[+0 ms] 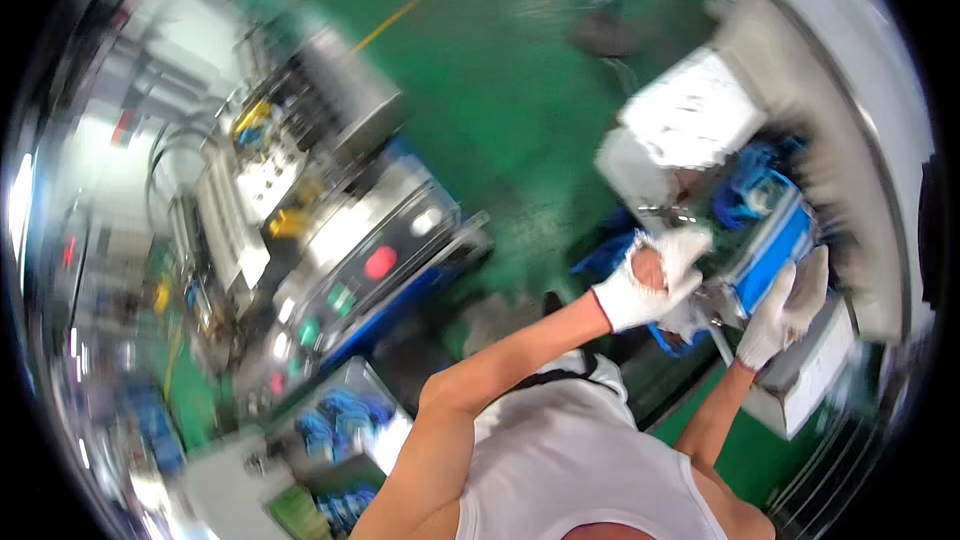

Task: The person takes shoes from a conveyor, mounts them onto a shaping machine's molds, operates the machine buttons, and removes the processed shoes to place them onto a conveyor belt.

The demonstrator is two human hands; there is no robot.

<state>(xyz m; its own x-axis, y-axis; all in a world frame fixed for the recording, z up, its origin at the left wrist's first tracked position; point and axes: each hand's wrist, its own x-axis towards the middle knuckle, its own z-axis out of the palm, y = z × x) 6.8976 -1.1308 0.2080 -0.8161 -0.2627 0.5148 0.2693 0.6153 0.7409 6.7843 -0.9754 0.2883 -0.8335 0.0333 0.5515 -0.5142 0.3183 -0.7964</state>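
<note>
My left hand (655,280), in a white knit glove with a hole over the back, hovers near the blue bin's left side. Its fingers are partly spread, and nothing shows between them. My right hand (783,312), also in a white glove, lies against the near end of the blue bin (775,255), fingers stretched out. Inside and behind that bin are blue bundled pieces, perhaps cables (745,190), blurred by motion. Crumpled clear plastic (685,312) shows just below my left hand.
On my left stands a machine with a control panel (350,275) and a red button (380,262). Trays of blue coiled pieces (345,422) sit at the lower left. A white box (690,108) lies beyond the bin; another white box (805,370) is beside my right hand.
</note>
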